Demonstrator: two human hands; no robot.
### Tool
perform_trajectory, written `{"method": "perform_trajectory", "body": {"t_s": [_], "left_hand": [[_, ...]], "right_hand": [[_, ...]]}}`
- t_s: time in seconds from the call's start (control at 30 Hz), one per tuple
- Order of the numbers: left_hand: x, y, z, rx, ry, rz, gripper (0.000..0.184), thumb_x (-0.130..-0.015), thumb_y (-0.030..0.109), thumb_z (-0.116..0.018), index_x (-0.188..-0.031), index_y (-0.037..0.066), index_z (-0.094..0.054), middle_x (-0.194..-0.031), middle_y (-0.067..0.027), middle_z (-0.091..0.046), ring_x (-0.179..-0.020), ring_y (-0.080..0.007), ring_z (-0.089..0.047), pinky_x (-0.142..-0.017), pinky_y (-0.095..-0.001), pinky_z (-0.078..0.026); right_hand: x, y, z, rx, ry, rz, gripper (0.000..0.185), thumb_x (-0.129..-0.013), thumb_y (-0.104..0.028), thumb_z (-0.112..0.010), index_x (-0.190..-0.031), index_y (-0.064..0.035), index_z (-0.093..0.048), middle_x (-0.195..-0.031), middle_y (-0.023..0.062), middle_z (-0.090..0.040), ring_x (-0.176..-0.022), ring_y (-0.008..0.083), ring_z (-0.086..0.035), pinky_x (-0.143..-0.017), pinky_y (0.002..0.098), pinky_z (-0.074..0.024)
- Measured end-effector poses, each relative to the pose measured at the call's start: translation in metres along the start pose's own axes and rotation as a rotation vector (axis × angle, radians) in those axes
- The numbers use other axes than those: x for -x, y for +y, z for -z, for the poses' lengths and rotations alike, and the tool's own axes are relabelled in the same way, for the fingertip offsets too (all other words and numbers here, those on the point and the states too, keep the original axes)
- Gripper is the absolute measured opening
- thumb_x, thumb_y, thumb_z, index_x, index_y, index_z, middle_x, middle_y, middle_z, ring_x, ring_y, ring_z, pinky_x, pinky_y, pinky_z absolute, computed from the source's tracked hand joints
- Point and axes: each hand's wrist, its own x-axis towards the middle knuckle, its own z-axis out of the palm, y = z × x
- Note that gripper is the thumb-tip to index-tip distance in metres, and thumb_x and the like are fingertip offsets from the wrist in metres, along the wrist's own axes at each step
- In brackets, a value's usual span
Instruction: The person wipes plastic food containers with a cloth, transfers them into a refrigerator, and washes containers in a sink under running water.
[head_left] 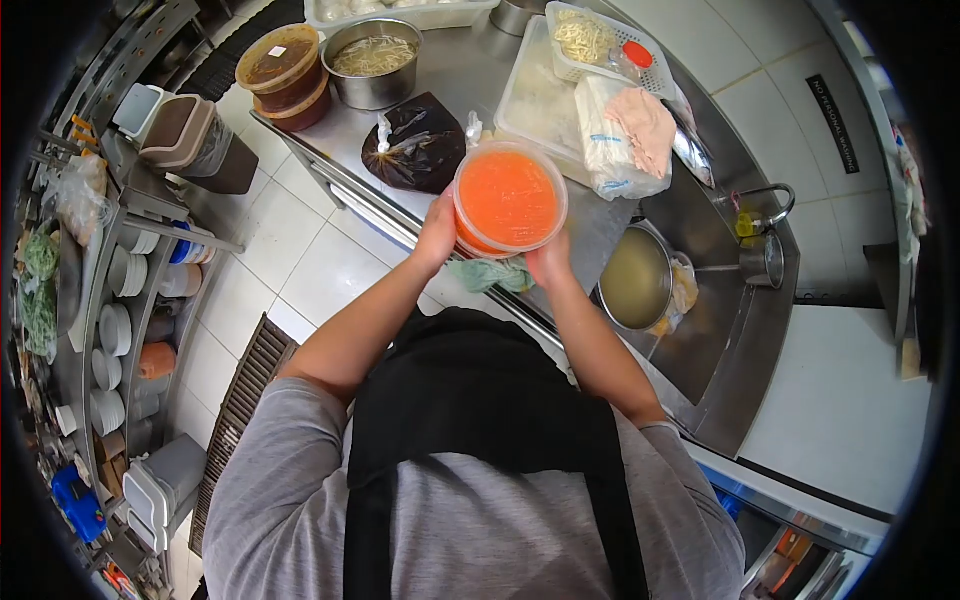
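A round clear tub (pixel 510 198) of orange contents is held level between my two hands at the front edge of the steel counter (pixel 440 95). My left hand (pixel 437 232) grips its left side, and my right hand (pixel 548 258) is closed against its lower right side. Just behind the tub, to the left, lies a tied black bag (pixel 420 145). A green cloth (pixel 492 274) shows below the tub at the counter edge. To the right are a white package (pixel 608 135) and a pink cloth (pixel 642 122).
Stacked brown tubs (pixel 285 75) and a steel pot (pixel 373 88) stand at the back left. The sink (pixel 715 345) on the right holds a pot of cloudy liquid (pixel 634 278). A plate shelf (pixel 150 330) and bins (pixel 195 145) are at the left.
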Motion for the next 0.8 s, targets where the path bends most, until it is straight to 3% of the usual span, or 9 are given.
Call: {"method": "perform_trajectory", "body": {"t_s": [0.13, 0.37, 0.47, 0.57, 0.67, 0.73, 0.8], "left_hand": [[0.006, 0.012, -0.014, 0.143, 0.067, -0.040, 0.048, -0.098, 0.027, -0.020, -0.133, 0.002, -0.039, -0.132, -0.0158, -0.046, -0.123, -0.0258, -0.041, -0.104, -0.0322, -0.028], [0.003, 0.026, -0.009, 0.237, 0.046, -0.101, 0.046, -0.097, 0.023, -0.021, -0.135, 0.001, -0.036, -0.135, -0.0129, -0.041, -0.126, -0.0226, -0.037, -0.106, -0.0308, -0.026], [0.012, 0.060, -0.004, 0.333, -0.088, -0.118, 0.046, -0.097, 0.024, -0.023, -0.138, 0.005, -0.032, -0.137, -0.0111, -0.039, -0.127, -0.0223, -0.036, -0.105, -0.0315, -0.028], [0.026, 0.089, -0.001, 0.476, -0.118, -0.003, 0.049, -0.098, 0.033, -0.026, -0.142, 0.014, -0.023, -0.139, -0.0076, -0.037, -0.128, -0.0220, -0.036, -0.103, -0.0392, -0.033], [0.037, 0.108, 0.002, 0.465, -0.072, 0.030, 0.050, -0.098, 0.038, -0.026, -0.141, 0.013, -0.025, -0.139, -0.0075, -0.037, -0.128, -0.0217, -0.036, -0.102, -0.0418, -0.034], [0.051, 0.121, -0.002, 0.441, -0.044, -0.016, 0.051, -0.098, 0.041, -0.027, -0.139, 0.010, -0.029, -0.138, -0.0079, -0.039, -0.128, -0.0216, -0.037, -0.104, -0.0399, -0.032], [0.063, 0.131, -0.007, 0.458, 0.075, -0.072, 0.051, -0.098, 0.039, -0.028, -0.136, 0.005, -0.032, -0.137, -0.0089, -0.041, -0.127, -0.0218, -0.038, -0.105, -0.0376, -0.030]], "right_hand": [[0.000, 0.001, -0.002, -0.112, -0.013, 0.021, 0.035, -0.093, -0.022, -0.047, -0.122, -0.0026, -0.048, -0.124, 0.0094, -0.052, -0.114, 0.0225, -0.051, -0.097, 0.0383, -0.0410], [0.003, -0.018, -0.017, -0.100, -0.007, 0.045, 0.035, -0.093, -0.020, -0.046, -0.123, -0.0015, -0.047, -0.124, 0.0105, -0.052, -0.112, 0.0236, -0.052, -0.096, 0.0395, -0.0424], [0.003, -0.041, -0.031, -0.080, -0.062, 0.062, 0.036, -0.092, -0.020, -0.047, -0.123, 0.0001, -0.047, -0.123, 0.0115, -0.052, -0.112, 0.0237, -0.052, -0.095, 0.0402, -0.0432], [0.012, -0.071, -0.052, -0.138, -0.147, 0.076, 0.037, -0.092, -0.019, -0.048, -0.123, 0.0016, -0.047, -0.123, 0.0119, -0.052, -0.112, 0.0230, -0.052, -0.095, 0.0392, -0.0428], [0.026, -0.105, -0.083, -0.134, -0.145, 0.039, 0.035, -0.093, -0.018, -0.046, -0.122, 0.0026, -0.047, -0.124, 0.0120, -0.052, -0.112, 0.0224, -0.052, -0.095, 0.0376, -0.0422], [0.035, -0.121, -0.097, -0.096, -0.194, -0.009, 0.037, -0.097, -0.025, -0.040, -0.121, 0.0016, -0.048, -0.124, 0.0113, -0.051, -0.114, 0.0175, -0.048, -0.098, 0.0325, -0.0370], [0.036, -0.128, -0.101, -0.087, -0.253, -0.005, 0.036, -0.096, -0.023, -0.041, -0.121, 0.0021, -0.048, -0.123, 0.0117, -0.052, -0.113, 0.0189, -0.049, -0.098, 0.0337, -0.0378]]}}
